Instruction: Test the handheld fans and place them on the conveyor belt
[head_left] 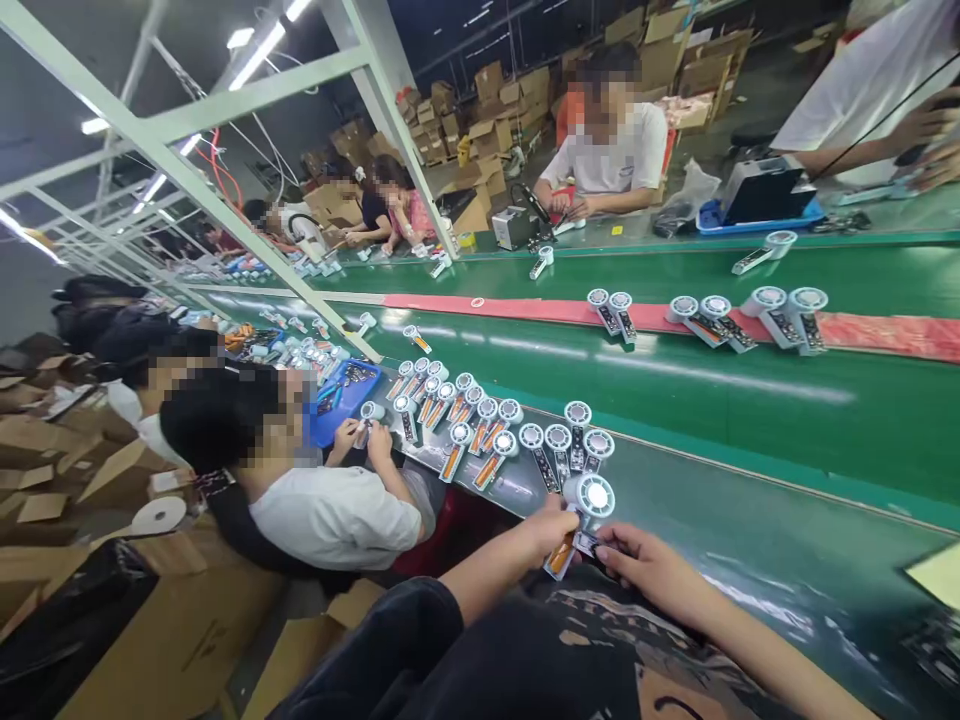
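Pale-blue fan (595,496) with orange strip (561,555)

The premises are a factory assembly hall: workers (330,520) sit along both sides of a green conveyor (697,382), similar units (504,444) with exposed innards line the near counter (701,500), and cardboard boxes (490,134) stand piled far back.

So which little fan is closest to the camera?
The fan in the left hand near the picture's bottom, showing an orange strip. It is being held, while the four fans just beyond it lie on the table.
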